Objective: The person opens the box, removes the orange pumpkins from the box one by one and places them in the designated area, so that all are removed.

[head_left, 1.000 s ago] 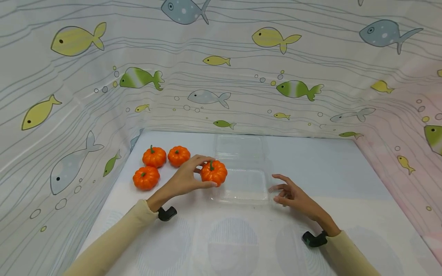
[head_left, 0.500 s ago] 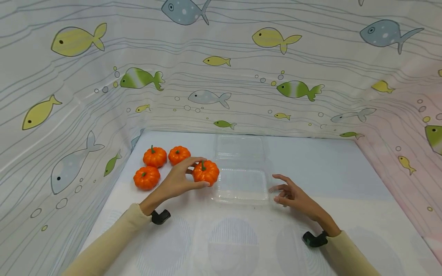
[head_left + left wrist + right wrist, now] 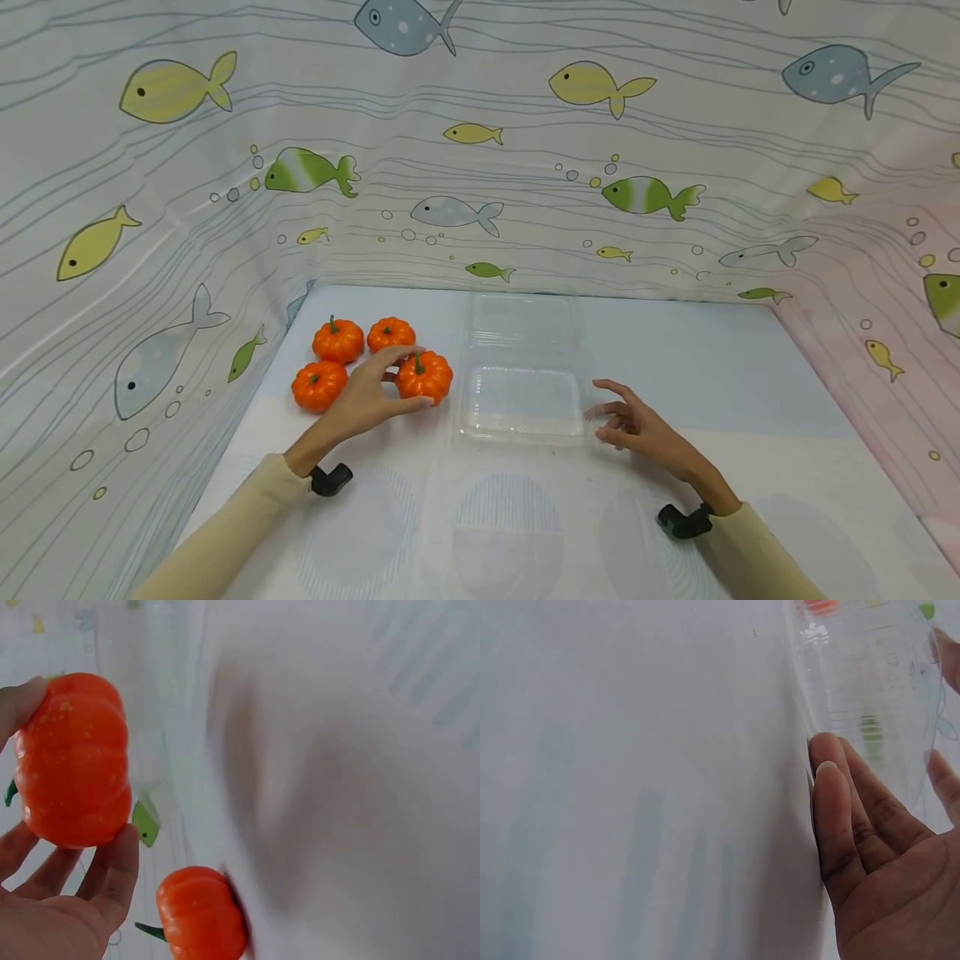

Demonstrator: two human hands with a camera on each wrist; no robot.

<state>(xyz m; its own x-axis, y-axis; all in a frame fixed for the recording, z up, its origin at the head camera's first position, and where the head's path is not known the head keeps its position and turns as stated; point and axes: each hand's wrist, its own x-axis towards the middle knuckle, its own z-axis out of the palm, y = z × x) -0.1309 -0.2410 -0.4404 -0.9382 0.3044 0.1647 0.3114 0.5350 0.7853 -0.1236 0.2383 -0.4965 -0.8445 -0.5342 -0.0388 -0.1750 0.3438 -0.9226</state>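
Observation:
My left hand grips a small orange pumpkin with a green stem, thumb on one side and fingers on the other. In the left wrist view the held pumpkin is raised above the table, and a shadow falls beside it. To its right lies a clear plastic box, its hinged lid folded back behind it. My right hand rests at the box's right side with loosely bent fingers. Close up in the right wrist view, its fingertips are right at the wall of the clear box.
Three more orange pumpkins stand at the back left: one behind, one nearer the box, and one in front, close to my left wrist. A fish-patterned curtain surrounds the white-covered table.
My left hand has moved left with the pumpkin, from over the box's left edge to just beside the box. The right hand has stayed in place.

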